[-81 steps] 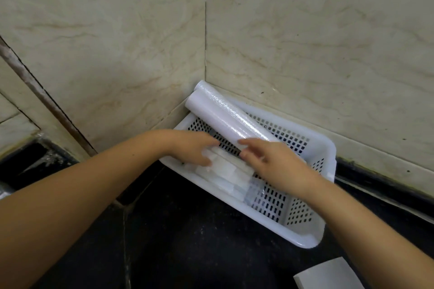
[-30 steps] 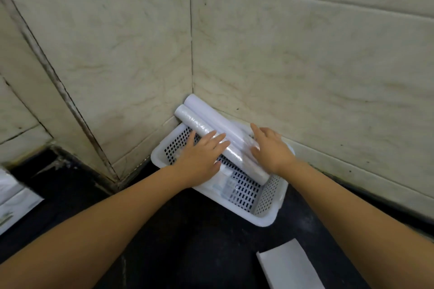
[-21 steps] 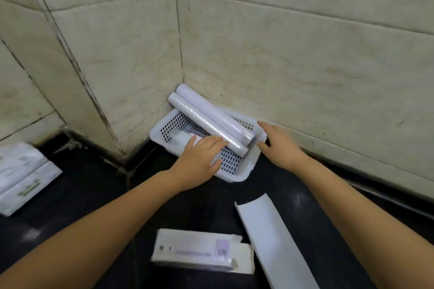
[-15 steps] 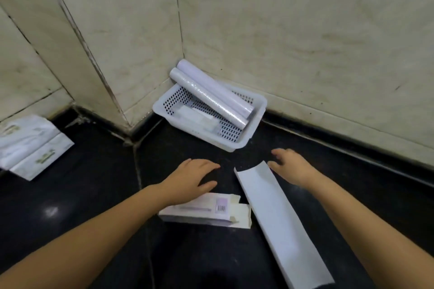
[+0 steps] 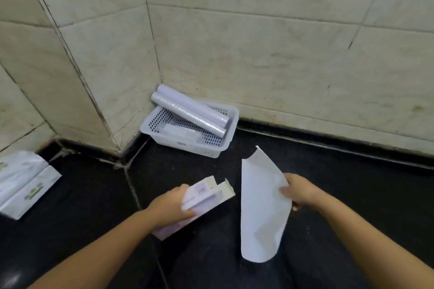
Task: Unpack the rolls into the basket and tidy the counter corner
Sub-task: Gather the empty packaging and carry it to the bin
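Gripping empty carton point(image 5: 206, 197), left hand point(image 5: 170, 206) clamped; right hand point(image 5: 299, 192) pinching curled sheet point(image 5: 260, 206). Risk: limp sheet slipping loose.

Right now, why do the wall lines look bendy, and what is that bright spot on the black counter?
Head view: the wide lens curves the wall tile lines; glare shines on the counter at bottom left; the box in the left hand is blurry.

White perforated basket point(image 5: 218, 148), pale lilac rolls point(image 5: 187, 111), black counter point(image 5: 94, 195), cream marbled tiles point(image 5: 281, 65).
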Motion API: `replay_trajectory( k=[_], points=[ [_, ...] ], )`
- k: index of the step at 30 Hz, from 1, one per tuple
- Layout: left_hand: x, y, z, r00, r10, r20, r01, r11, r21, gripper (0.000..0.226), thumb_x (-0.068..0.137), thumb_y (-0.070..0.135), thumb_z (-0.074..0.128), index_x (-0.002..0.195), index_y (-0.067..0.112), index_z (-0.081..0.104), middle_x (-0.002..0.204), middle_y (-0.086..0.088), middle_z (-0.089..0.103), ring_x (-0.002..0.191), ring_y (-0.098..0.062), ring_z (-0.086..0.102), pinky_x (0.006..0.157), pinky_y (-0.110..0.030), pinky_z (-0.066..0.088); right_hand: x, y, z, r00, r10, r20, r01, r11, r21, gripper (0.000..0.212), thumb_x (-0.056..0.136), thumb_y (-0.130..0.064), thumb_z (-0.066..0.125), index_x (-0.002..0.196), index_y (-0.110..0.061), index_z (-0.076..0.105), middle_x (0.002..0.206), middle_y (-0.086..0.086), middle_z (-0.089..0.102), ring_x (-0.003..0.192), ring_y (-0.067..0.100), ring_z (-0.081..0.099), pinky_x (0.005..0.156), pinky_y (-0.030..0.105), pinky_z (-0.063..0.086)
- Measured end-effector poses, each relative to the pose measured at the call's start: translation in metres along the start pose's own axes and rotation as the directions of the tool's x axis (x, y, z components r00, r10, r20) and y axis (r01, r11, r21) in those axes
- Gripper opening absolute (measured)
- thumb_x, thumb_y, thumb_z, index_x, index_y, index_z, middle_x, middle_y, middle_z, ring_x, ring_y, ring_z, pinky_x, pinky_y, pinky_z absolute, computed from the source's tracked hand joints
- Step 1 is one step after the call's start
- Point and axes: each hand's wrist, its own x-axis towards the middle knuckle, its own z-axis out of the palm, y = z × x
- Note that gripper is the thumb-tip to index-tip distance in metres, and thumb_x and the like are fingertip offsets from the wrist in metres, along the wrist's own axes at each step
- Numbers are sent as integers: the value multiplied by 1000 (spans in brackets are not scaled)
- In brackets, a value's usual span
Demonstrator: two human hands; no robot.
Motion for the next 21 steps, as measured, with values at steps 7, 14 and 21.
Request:
replay_trajectory(
  k=[7,14,21],
  points=[
    [5,62,-29,989,110,-97,-133,950,-283,59,76,53,65,119,20,43,110,2,57,96,-17,58,77,-33,47,-107,41,-18,962,7,-273,134,858,495,52,87,4,34,84,-28,75,65,1,67,55,12,60,47,24,52],
    [-2,234,12,914,406,-5,-394,882,-259,49,73,55,65,108,29,42,96,13,56,83,-3,57,62,-23,44,-252,176,-29,817,326,-475,168,654,737,31,90,0,46,104,-17,69,97,8,71,73,13,65,50,23,54],
    [-98,459,146,655,720,229,-647,691,-322,45,73,53,68,105,28,48,100,11,60,86,-8,62,69,-27,51,-479,348,26,539,690,-483,160,479,863,36,88,3,42,101,-16,70,81,8,71,60,14,66,53,28,58]
  ],
)
